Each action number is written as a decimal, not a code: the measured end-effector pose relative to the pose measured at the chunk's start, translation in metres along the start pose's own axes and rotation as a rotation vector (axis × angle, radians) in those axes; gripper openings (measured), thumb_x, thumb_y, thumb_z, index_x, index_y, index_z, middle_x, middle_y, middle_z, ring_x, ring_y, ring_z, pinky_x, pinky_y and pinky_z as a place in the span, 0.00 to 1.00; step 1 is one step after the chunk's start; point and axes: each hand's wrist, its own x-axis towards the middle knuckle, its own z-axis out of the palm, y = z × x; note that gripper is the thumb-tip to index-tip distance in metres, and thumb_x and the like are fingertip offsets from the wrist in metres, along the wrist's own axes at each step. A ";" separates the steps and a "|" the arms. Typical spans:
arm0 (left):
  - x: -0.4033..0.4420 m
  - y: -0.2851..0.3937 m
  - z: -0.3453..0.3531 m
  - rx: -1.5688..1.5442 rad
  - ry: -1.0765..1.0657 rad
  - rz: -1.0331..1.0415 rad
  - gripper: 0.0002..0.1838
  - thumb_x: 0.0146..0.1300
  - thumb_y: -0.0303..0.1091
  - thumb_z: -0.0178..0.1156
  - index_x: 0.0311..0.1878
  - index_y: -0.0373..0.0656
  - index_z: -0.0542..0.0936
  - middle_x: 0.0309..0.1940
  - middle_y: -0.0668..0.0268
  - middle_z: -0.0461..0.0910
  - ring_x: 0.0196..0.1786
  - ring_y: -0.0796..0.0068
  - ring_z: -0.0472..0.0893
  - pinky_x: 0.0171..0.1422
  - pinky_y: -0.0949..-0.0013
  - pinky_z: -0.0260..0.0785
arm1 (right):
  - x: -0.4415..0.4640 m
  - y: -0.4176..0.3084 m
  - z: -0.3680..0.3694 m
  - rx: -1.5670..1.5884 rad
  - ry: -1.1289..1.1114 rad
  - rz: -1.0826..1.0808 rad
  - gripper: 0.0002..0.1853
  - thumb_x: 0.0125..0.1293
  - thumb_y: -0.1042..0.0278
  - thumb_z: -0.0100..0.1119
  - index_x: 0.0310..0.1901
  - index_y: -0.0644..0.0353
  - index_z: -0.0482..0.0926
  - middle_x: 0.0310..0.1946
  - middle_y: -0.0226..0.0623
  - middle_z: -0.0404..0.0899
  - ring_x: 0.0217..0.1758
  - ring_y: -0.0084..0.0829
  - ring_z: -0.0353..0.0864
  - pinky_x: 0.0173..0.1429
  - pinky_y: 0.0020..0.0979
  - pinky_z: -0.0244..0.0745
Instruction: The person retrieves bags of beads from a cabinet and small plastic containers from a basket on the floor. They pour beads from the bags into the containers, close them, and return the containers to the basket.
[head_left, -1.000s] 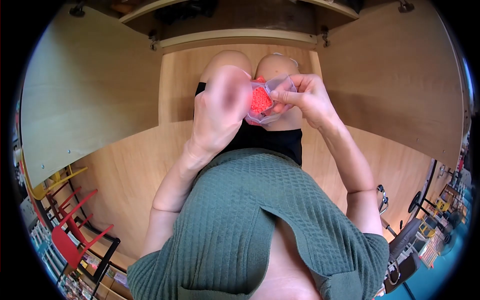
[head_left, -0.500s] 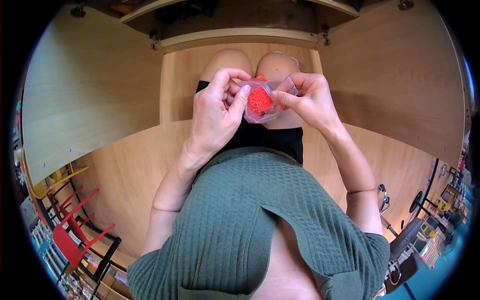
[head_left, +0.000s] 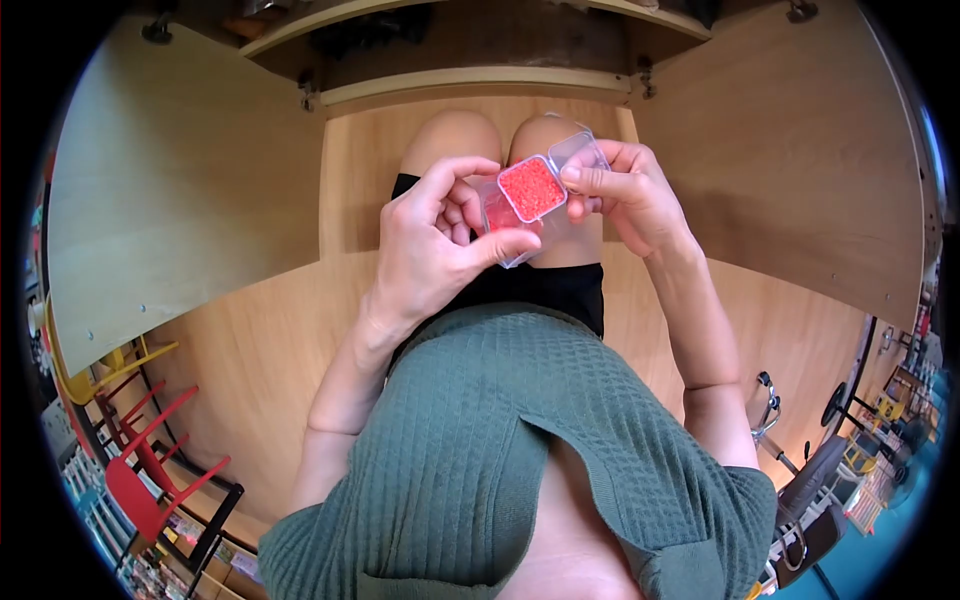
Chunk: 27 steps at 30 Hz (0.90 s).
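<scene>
A small clear plastic box (head_left: 501, 183) full to near its rim with red beads or granules (head_left: 532, 190) is held above my lap, tilted towards me. Its hinged clear lid (head_left: 577, 150) stands open, and my right hand (head_left: 640, 200) pinches it between thumb and fingers. Below and to the left of the box is another clear plastic piece (head_left: 493, 212) with red showing through; I cannot tell whether it is a bag or a second box. My left hand (head_left: 425, 245) curls around this piece, thumb in front and fingers behind.
Two open wooden cabinet doors (head_left: 190, 180) (head_left: 790, 160) flank my legs, with a cabinet shelf (head_left: 480, 85) ahead. A red chair (head_left: 140, 495) lies to the left on view's edge; a dark office chair (head_left: 810, 480) is at the right.
The red-filled box has risen out of the clear plastic around it and turned, its open lid now plain to see. My left thumb has moved right, across the lower clear piece.
</scene>
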 end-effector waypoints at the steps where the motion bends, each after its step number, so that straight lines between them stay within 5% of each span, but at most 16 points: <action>1: 0.000 0.005 -0.001 0.030 -0.006 0.010 0.26 0.50 0.35 0.82 0.51 0.40 0.83 0.24 0.76 0.72 0.24 0.90 0.67 0.29 0.82 0.63 | 0.001 -0.002 0.000 -0.003 -0.011 -0.012 0.07 0.63 0.70 0.70 0.37 0.64 0.83 0.29 0.34 0.84 0.25 0.21 0.81 0.32 0.22 0.78; 6: 0.008 0.001 0.006 0.084 0.122 0.100 0.25 0.47 0.30 0.82 0.49 0.39 0.83 0.27 0.75 0.75 0.24 0.90 0.67 0.27 0.82 0.63 | 0.001 -0.016 0.013 -0.136 0.028 -0.151 0.12 0.69 0.68 0.65 0.47 0.68 0.83 0.34 0.36 0.85 0.32 0.24 0.85 0.39 0.24 0.81; 9: 0.017 0.005 0.005 0.149 0.175 0.203 0.22 0.49 0.28 0.80 0.48 0.39 0.82 0.28 0.76 0.76 0.25 0.91 0.68 0.27 0.84 0.60 | -0.002 -0.010 0.024 -0.402 0.158 -0.608 0.15 0.69 0.70 0.63 0.54 0.68 0.80 0.39 0.37 0.86 0.38 0.27 0.86 0.47 0.27 0.81; 11: 0.023 0.010 0.003 0.160 0.199 0.214 0.22 0.49 0.29 0.80 0.47 0.38 0.82 0.28 0.75 0.77 0.25 0.90 0.69 0.27 0.83 0.62 | -0.005 -0.025 0.027 -0.746 -0.027 -0.931 0.20 0.61 0.83 0.59 0.56 0.67 0.79 0.47 0.45 0.84 0.48 0.37 0.86 0.56 0.34 0.81; 13: 0.027 0.015 0.002 0.173 0.199 0.224 0.22 0.50 0.30 0.81 0.46 0.38 0.82 0.29 0.74 0.78 0.25 0.90 0.71 0.27 0.83 0.64 | -0.005 -0.024 0.038 -0.951 0.074 -1.030 0.23 0.56 0.85 0.62 0.56 0.66 0.80 0.46 0.46 0.85 0.48 0.40 0.86 0.54 0.33 0.82; 17: 0.031 0.018 0.005 0.089 0.169 0.218 0.23 0.46 0.32 0.82 0.44 0.38 0.82 0.33 0.69 0.79 0.28 0.84 0.77 0.29 0.77 0.72 | 0.005 -0.010 0.032 -0.884 0.148 -1.076 0.22 0.55 0.84 0.67 0.53 0.65 0.81 0.44 0.44 0.86 0.46 0.39 0.87 0.50 0.32 0.83; 23: 0.047 0.017 0.002 0.309 0.175 0.670 0.19 0.46 0.25 0.77 0.44 0.41 0.85 0.36 0.64 0.83 0.39 0.66 0.81 0.40 0.67 0.76 | 0.008 -0.002 0.028 -0.725 0.101 -0.968 0.19 0.55 0.82 0.70 0.50 0.63 0.84 0.42 0.42 0.87 0.44 0.38 0.87 0.49 0.31 0.83; 27: 0.047 0.016 0.004 0.284 0.134 0.617 0.16 0.47 0.23 0.76 0.42 0.40 0.85 0.36 0.62 0.83 0.39 0.63 0.81 0.42 0.64 0.76 | 0.010 -0.007 0.024 -0.856 0.139 -1.041 0.20 0.53 0.81 0.71 0.50 0.62 0.84 0.43 0.42 0.86 0.42 0.39 0.87 0.47 0.32 0.82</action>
